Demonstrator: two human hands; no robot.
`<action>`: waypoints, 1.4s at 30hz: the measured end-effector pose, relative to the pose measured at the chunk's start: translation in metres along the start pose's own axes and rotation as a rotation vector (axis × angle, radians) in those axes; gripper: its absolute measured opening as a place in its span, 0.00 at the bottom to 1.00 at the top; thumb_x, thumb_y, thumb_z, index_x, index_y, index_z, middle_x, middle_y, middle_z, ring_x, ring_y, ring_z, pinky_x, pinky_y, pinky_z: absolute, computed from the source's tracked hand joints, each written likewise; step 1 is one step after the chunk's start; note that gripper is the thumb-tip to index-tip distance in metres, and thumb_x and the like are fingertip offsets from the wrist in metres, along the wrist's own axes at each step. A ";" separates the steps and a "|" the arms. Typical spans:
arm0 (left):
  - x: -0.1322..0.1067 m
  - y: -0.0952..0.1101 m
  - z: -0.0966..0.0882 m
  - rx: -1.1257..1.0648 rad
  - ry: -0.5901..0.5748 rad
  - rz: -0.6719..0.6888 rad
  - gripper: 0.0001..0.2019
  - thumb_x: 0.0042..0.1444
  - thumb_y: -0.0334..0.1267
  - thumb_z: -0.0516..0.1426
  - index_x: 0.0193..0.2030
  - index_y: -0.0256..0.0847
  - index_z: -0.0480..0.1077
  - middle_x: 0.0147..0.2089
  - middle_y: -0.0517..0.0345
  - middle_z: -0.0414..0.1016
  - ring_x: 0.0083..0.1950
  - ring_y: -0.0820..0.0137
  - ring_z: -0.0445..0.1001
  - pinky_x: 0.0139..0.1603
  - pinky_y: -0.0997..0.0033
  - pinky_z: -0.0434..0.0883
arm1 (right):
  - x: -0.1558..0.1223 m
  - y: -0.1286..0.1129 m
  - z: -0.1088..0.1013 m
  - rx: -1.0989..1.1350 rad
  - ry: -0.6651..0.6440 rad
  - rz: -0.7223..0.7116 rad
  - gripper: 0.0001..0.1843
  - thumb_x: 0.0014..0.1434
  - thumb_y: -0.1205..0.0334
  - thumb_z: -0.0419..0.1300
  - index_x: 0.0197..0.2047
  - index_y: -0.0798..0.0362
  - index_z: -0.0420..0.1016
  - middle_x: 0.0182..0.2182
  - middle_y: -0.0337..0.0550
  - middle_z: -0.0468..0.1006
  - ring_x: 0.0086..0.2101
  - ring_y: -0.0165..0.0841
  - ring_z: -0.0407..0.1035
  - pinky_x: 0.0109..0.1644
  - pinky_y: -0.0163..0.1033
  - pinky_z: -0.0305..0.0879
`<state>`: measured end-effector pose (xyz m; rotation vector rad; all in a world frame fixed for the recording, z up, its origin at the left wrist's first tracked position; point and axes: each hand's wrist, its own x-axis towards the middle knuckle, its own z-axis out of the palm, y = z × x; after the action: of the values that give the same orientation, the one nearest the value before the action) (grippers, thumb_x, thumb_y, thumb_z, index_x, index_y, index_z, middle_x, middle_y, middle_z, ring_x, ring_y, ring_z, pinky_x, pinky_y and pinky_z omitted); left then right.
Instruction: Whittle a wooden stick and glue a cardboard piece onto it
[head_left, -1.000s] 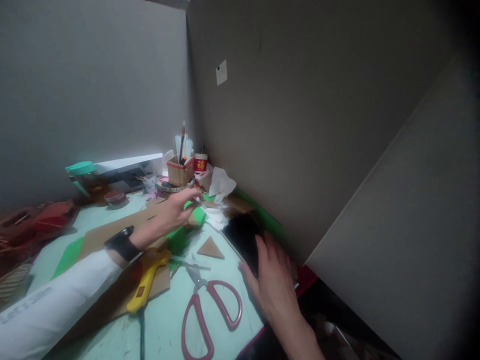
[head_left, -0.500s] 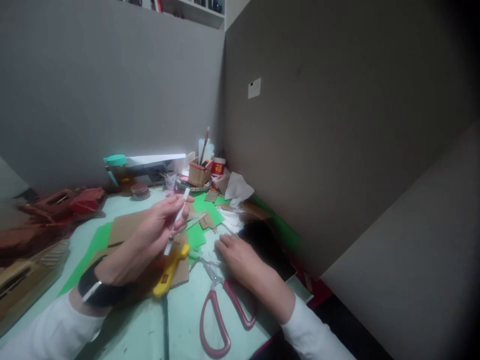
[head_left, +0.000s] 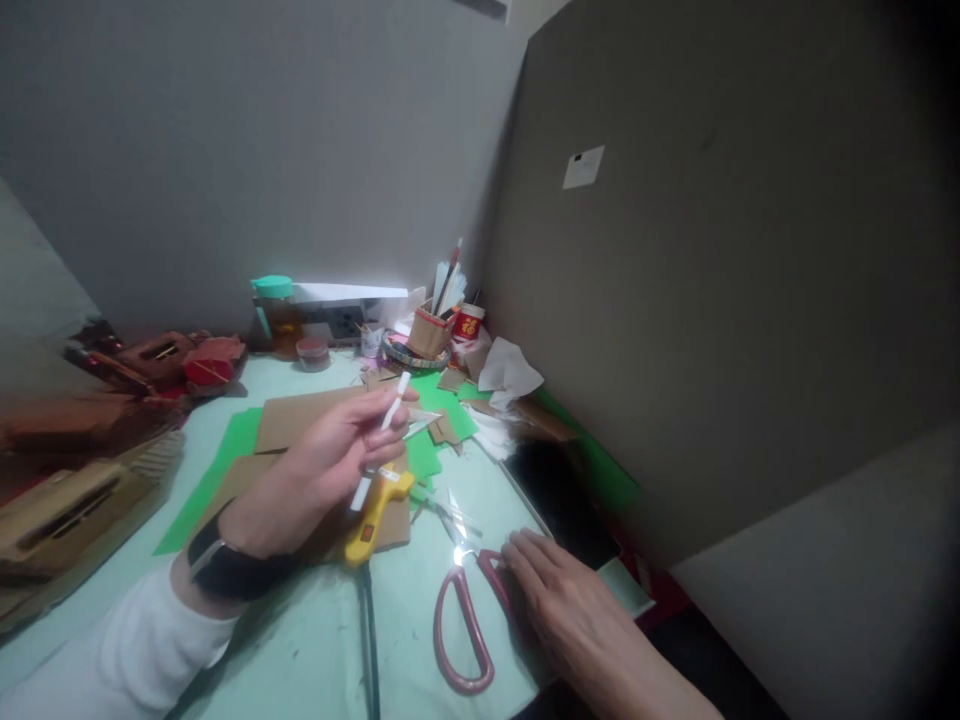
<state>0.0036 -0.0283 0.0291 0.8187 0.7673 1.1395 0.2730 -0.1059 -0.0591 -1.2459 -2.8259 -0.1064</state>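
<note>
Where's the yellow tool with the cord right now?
In the head view, the yellow tool is left of the picture's centre, between the left hand and the red-handled scissors.

Grey walls [head_left: 637,300] meet behind a pale-green tabletop [head_left: 300,640]

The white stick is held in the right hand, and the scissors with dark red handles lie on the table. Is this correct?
Not quite: the head view shows the white stick in the left hand, not the right. The rest stands.
</note>
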 end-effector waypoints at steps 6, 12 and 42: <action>-0.002 0.004 -0.002 0.058 0.009 0.011 0.10 0.63 0.31 0.52 0.29 0.37 0.63 0.26 0.63 0.55 0.20 0.80 0.47 0.18 0.82 0.53 | -0.029 -0.009 -0.035 0.086 -0.081 0.055 0.14 0.53 0.78 0.57 0.39 0.52 0.74 0.37 0.48 0.80 0.34 0.41 0.74 0.37 0.42 0.72; -0.009 0.001 0.001 0.280 -0.026 0.042 0.06 0.58 0.38 0.59 0.34 0.42 0.65 0.27 0.67 0.53 0.20 0.79 0.42 0.16 0.81 0.46 | -0.012 0.000 -0.042 0.106 -0.081 0.260 0.20 0.52 0.86 0.49 0.34 0.51 0.69 0.33 0.44 0.78 0.26 0.34 0.70 0.29 0.38 0.61; -0.091 -0.115 -0.004 1.585 -0.406 0.204 0.21 0.62 0.32 0.52 0.59 0.57 0.67 0.49 0.50 0.76 0.43 0.58 0.75 0.42 0.61 0.71 | 0.134 0.057 -0.009 -0.035 0.017 0.063 0.08 0.68 0.61 0.61 0.47 0.56 0.75 0.45 0.44 0.78 0.46 0.38 0.74 0.49 0.48 0.73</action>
<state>0.0313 -0.1390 -0.0621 2.3789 1.1962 0.2776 0.2249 0.0296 -0.0374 -1.3327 -2.7788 -0.1631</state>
